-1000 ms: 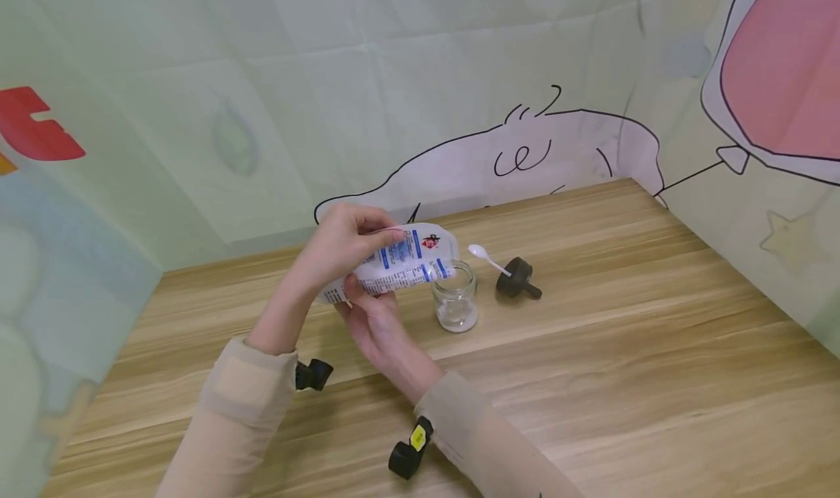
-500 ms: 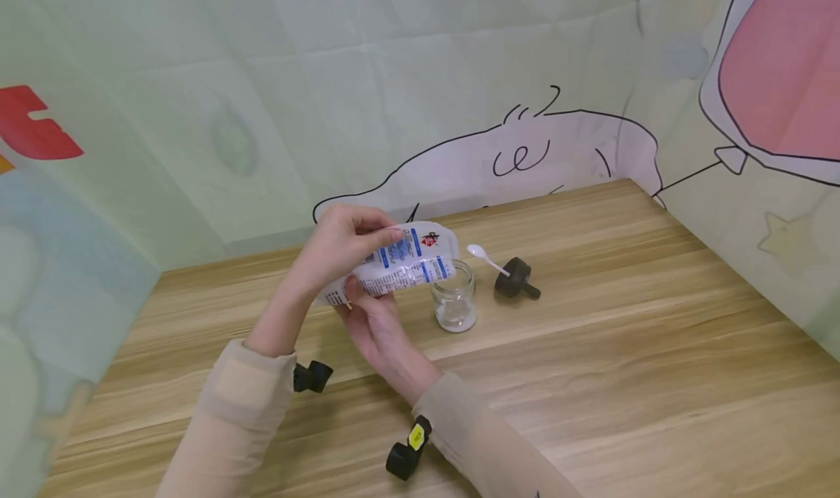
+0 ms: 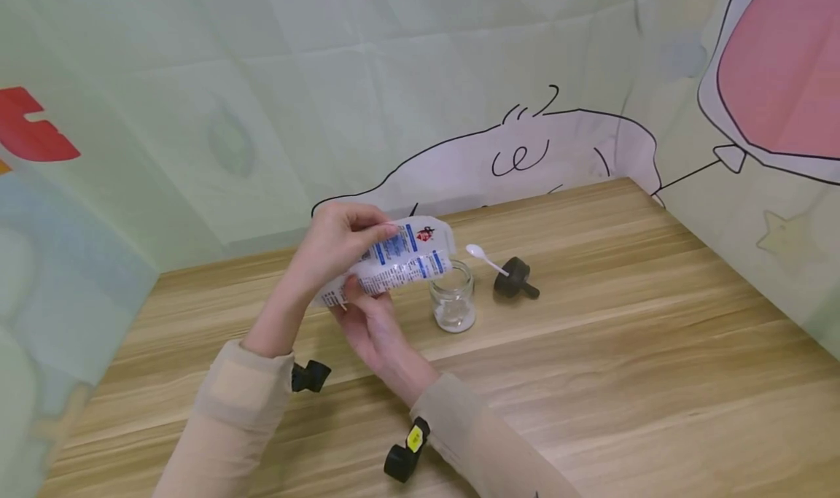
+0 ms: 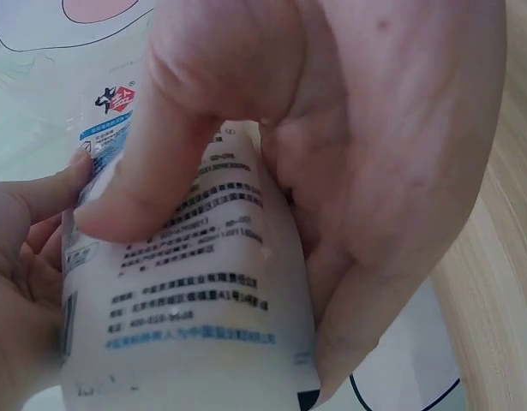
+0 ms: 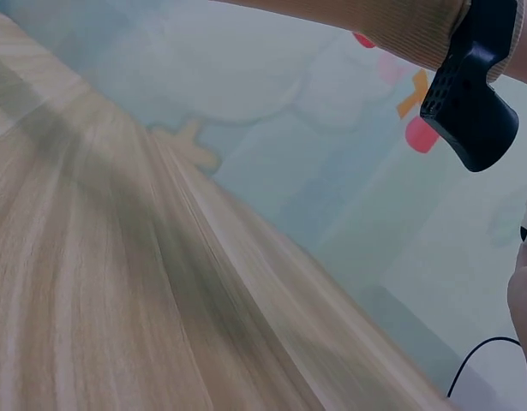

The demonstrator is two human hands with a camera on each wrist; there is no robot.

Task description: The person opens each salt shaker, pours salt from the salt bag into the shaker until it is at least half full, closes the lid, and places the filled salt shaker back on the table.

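Both hands hold a white bag of salt (image 3: 410, 254) printed with blue panels and a red logo, tilted with its far end over a glass jar (image 3: 453, 301). My left hand (image 3: 335, 243) grips the bag from above, its thumb across the printed side. From below, my right hand (image 3: 377, 330) supports the bag with the thumb pressed on its lower edge. In the left wrist view, the left hand (image 4: 400, 154) wraps the salt bag (image 4: 194, 300). White material lies at the jar's bottom. The bag's mouth is hidden in the head view.
Right of the jar, a black lid (image 3: 514, 278) with a knob lies on the wooden table (image 3: 623, 352). A white spoon (image 3: 485, 257) leans on that lid. Printed cloth walls (image 3: 295, 119) stand behind the table. Black wrist cameras (image 3: 402, 460) hang from both sleeves.
The far end of the salt bag has risen slightly, along with the left hand's fingers. Both hands keep their hold, and the jar, spoon and lid stay in place.
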